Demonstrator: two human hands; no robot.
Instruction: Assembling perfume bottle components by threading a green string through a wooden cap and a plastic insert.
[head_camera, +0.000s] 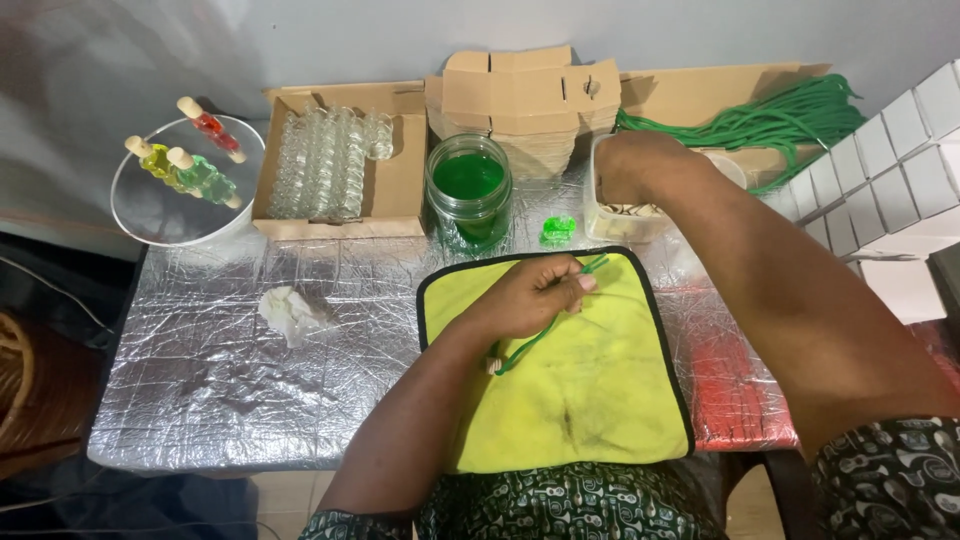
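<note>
My left hand (530, 295) hovers over a yellow cloth (580, 390) with a black border and pinches a green cord (545, 330) that hangs down to a small bead-like end. My right hand (630, 165) reaches into a clear plastic tub (625, 225) behind the cloth; its fingers are hidden inside. A glass jar of green liquid (468, 190) stands just left of the tub. A small green bottle (558, 230) lies between jar and tub.
A foil-covered table (250, 370) holds a crumpled tissue (290, 312). A cardboard box of small clear bottles (330, 160), flat cardboard boxes (525, 95) and a bundle of green cord (780, 120) lie behind. A bowl (190, 215) holds three corked coloured bottles. White boxes (890, 170) stack right.
</note>
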